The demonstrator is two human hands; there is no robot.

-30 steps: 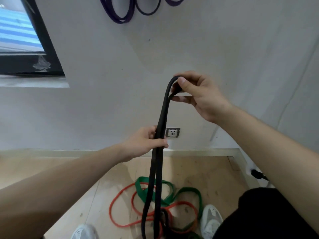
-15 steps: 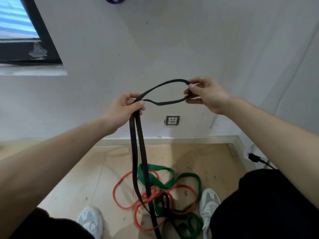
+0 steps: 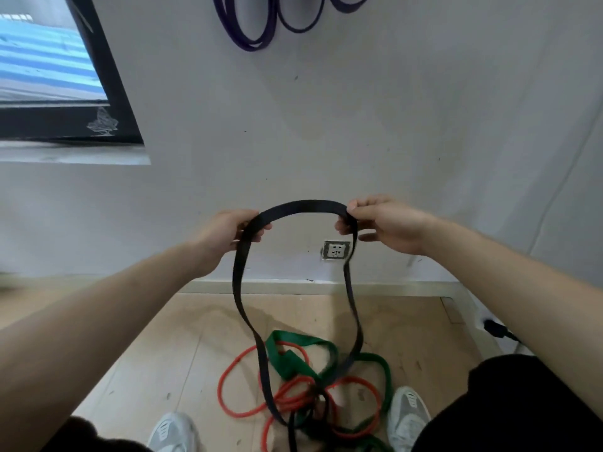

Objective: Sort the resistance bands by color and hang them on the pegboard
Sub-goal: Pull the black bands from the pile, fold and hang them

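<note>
A black resistance band [image 3: 303, 207] is spread into a wide loop in front of the white wall. My left hand [image 3: 225, 233] grips its left side and my right hand [image 3: 385, 223] grips its right side, both at chest height. The band's two sides hang down to the floor. On the wooden floor lies a tangle of green bands [image 3: 293, 350] and red bands [image 3: 235, 383], with the black band's lower end among them. Purple bands [image 3: 248, 31] hang high on the wall at the top of the view.
A wall socket [image 3: 336, 249] sits low on the wall behind the loop. A dark-framed window [image 3: 98, 93] is at the upper left. A black plug and cable [image 3: 496, 327] lie by the right skirting. My two white shoes [image 3: 173, 432] stand beside the tangle.
My hands have pulled the black band open from a narrow twisted loop into a wide arch. The view has tilted up, so the purple bands show more.
</note>
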